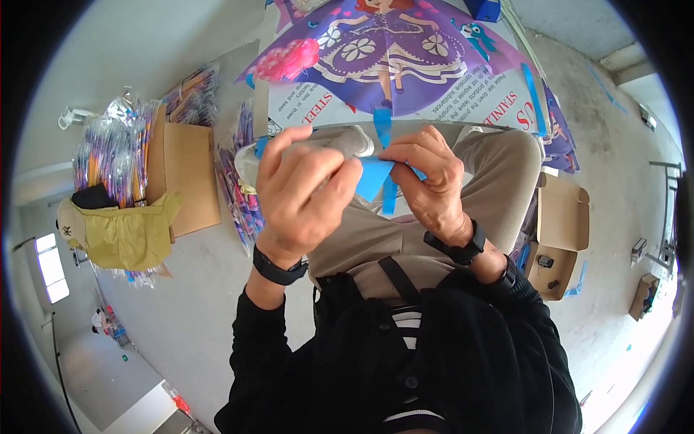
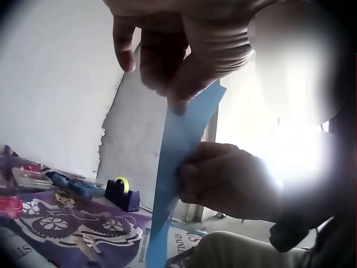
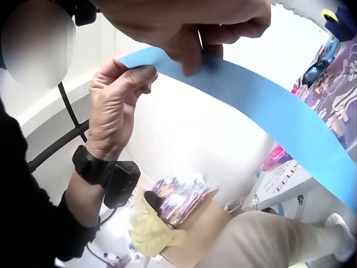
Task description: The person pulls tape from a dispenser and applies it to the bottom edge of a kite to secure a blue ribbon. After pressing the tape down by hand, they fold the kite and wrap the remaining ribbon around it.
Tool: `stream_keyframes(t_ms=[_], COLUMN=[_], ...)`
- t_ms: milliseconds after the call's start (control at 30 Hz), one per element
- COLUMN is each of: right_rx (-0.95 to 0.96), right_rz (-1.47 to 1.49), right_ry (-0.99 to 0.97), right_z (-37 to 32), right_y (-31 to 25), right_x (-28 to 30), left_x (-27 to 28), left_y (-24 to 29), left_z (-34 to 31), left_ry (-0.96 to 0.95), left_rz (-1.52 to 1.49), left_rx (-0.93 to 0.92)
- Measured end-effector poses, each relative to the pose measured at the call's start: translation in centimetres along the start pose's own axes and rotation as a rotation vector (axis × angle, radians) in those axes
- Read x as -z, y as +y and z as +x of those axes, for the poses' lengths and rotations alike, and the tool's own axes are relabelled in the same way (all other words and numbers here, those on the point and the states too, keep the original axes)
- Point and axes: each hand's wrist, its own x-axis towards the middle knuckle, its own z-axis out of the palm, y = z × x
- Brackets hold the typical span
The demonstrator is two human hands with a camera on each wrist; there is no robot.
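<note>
Both hands hold a blue strip (image 1: 372, 178) above the person's lap. In the left wrist view the left hand (image 2: 184, 44) pinches the strip (image 2: 181, 137) near its top end, and the right hand (image 2: 228, 180) grips its edge lower down. From the right wrist view, the left hand (image 3: 117, 100) pinches the strip's end between thumb and fingers, while the right hand (image 3: 195, 28) pinches it a little farther along; the rest of the strip (image 3: 279, 114) curves away to the lower right. In the head view the left hand (image 1: 307, 192) and right hand (image 1: 430, 181) are close together.
A purple printed sheet (image 1: 390, 58) lies on a board ahead. A tape dispenser (image 2: 122, 195) stands beyond it. At the left are wrapped bundles (image 1: 112, 155), a cardboard box (image 1: 191, 177) and a yellow-green cloth (image 1: 130, 235). An open carton (image 1: 564, 217) sits at the right.
</note>
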Motion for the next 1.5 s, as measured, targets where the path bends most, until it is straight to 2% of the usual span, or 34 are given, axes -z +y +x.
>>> stream_keyframes(t_ms=[100, 233, 300, 333, 400, 433, 500, 600, 633, 700, 933, 1233, 1500], right_rx=[0.059, 0.082, -0.315, -0.312, -1.028, -1.03, -1.16, -1.158, -1.166, -1.101, -1.188, -1.166, -1.199], right_rz=[-0.047, -0.064, 0.156, 0.15, 0.652, 0.647, 0.63, 0.65, 0.645, 0.629, 0.684, 0.692, 0.683], right_ry=[0.072, 0.046, 0.02, 0.019, -0.012, -0.012, 0.024, 0.004, -0.005, -0.007, -0.002, -0.014, 0.051], right_z=[-0.4, -0.7, -2.0, -2.8, -4.0, -4.5, -5.0, -4.3, -4.2, -3.9, -4.4, -4.8, -4.5], right_y=[-0.1, 0.5, 2.3, 4.6, 10.5, 12.1, 14.4, 15.5, 15.7, 16.3, 19.1, 20.1, 20.0], right_x=[0.1, -0.1, -1.5, -2.0, -2.3, -2.0, -1.3, -0.9, -1.1, -1.6, -2.1, -2.9, -3.4], left_x=[-0.6, -1.6, -3.7, -4.8, -7.1, -7.8, -10.1, -13.5, -14.5, -16.7, -21.6, -24.3, -25.0], left_y=[0.8, 0.8, 0.4, -0.2, -1.4, -0.9, 0.1, 1.4, 1.7, 1.7, 1.1, 0.3, 0.3], left_z=[-0.8, -0.8, -0.6, -1.1, -2.5, -3.0, -4.9, -6.6, -6.7, -6.5, -6.0, -6.2, -6.5], left_ry=[0.095, 0.05, 0.053, 0.059, -0.002, -0.075, -0.213, -0.305, -0.304, -0.276, -0.327, -0.36, -0.354], left_rz=[0.058, 0.063, -0.123, -0.126, -0.214, -0.129, -0.273, -0.346, -0.349, -0.282, -0.174, -0.092, -0.094], left_rx=[-0.019, 0.062, 0.519, 0.518, 0.618, 0.565, 0.618, 0.59, 0.602, 0.513, 0.482, 0.51, 0.518])
